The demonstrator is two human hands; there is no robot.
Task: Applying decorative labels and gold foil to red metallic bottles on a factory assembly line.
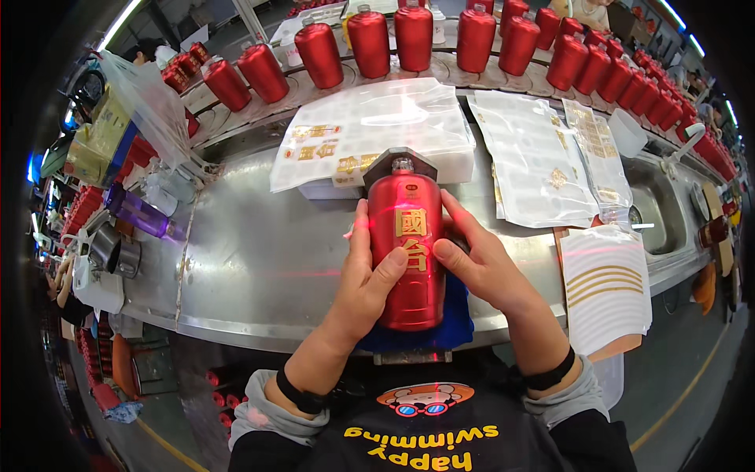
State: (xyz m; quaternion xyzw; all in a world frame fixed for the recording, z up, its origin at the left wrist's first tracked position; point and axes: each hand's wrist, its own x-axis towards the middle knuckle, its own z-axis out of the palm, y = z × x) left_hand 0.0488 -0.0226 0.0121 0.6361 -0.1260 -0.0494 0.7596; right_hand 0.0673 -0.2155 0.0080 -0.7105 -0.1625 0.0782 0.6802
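Observation:
A glossy red bottle (406, 295) with gold characters down its front lies between my two hands, its clear neck pointing away from me. My left hand (364, 275) wraps its left side, the thumb resting on the gold lettering. From the right, my right hand (484, 263) grips the other side, thumb also on the front. Beneath the bottle's base is a blue cloth (456, 322) at the table's near edge. A dark angular holder (425, 164) surrounds the neck end. Just beyond lies a white sheet of gold stickers (370, 118) on a white stack.
Red bottles (370, 43) line a curved conveyor (440, 67) at the back. More label sheets (535, 157) lie right, near a sink (657, 204). Gold-striped strips (604, 283) hang over the front edge. A purple flask (141, 212) and metal cups (118, 250) stand left on the steel table (259, 236).

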